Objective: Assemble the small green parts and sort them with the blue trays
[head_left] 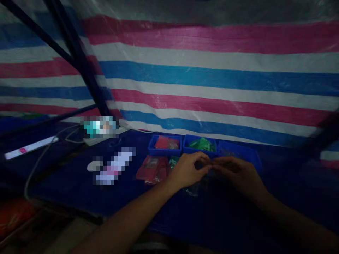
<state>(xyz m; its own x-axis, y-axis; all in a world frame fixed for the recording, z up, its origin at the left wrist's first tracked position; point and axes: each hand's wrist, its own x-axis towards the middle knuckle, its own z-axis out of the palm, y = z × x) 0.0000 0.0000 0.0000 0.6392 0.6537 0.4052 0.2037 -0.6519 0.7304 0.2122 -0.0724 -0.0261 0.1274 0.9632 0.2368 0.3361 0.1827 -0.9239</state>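
My left hand (pixel 190 167) and my right hand (pixel 238 171) meet above the table, fingertips nearly touching. Each is closed in a pinch; whatever lies between the fingers is too dark and small to make out. Below my left hand a clear plastic packet (pixel 192 190) rests on the table. Flat red packets (pixel 153 169) are spread to the left of that hand, and a green packet (pixel 173 162) peeks out beside it. Behind the hands are a blue tray with red packets (pixel 166 143), another with green packets (pixel 201 144), and a third blue tray (pixel 253 155), partly covered by my right hand.
The dark blue tabletop (pixel 119 201) carries a blurred-out device (pixel 99 127) at the back left, a pale round item (pixel 92 165) and a white-and-pink strip (pixel 31 147). A cable (pixel 35 165) hangs over the left edge. Behind stands a striped tarp (pixel 212 81) with a dark pole (pixel 79 63).
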